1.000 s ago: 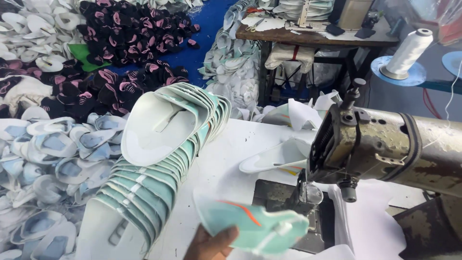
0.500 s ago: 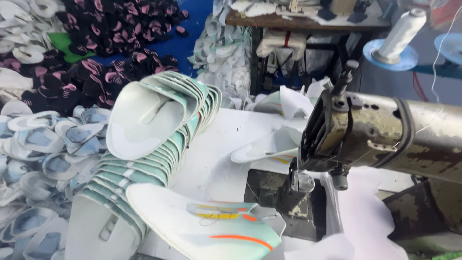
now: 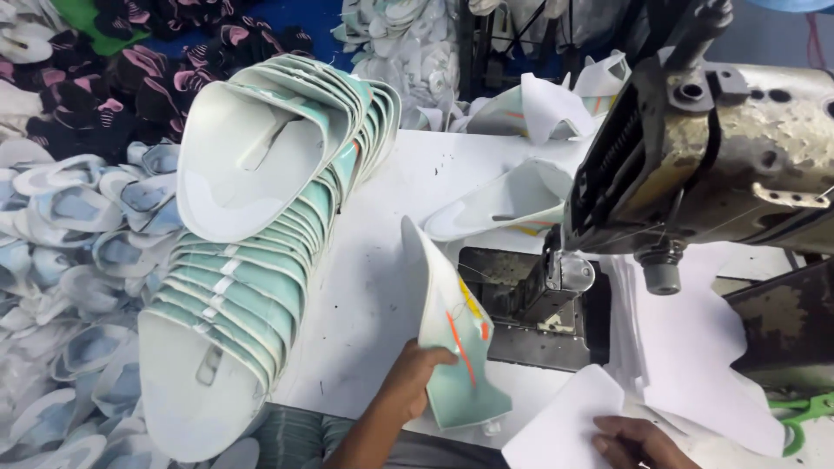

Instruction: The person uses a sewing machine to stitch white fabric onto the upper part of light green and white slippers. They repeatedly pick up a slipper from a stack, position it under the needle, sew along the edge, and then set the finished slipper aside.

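Note:
My left hand (image 3: 408, 382) grips a mint-green shoe upper piece (image 3: 447, 334) with orange and yellow stripes, held upright on edge on the white table (image 3: 365, 287), just left of the sewing machine's needle plate (image 3: 530, 321). My right hand (image 3: 630, 439) rests at the bottom edge on a white paper-like liner piece (image 3: 565, 421). The worn sewing machine head (image 3: 721, 148) looms over the right side, its presser foot (image 3: 560, 274) a little right of the held piece.
A long curved stack of nested mint and white shoe uppers (image 3: 261, 226) lies on the table's left. A loose upper (image 3: 512, 204) sits behind the needle. White sheets (image 3: 686, 330) lie right. Piles of pale (image 3: 69, 260) and black-pink pieces (image 3: 113, 87) cover the floor.
The mint piece was lying flat and low; now it stands up on edge in my left hand, closer to the needle. My right hand has come into view on the white liner.

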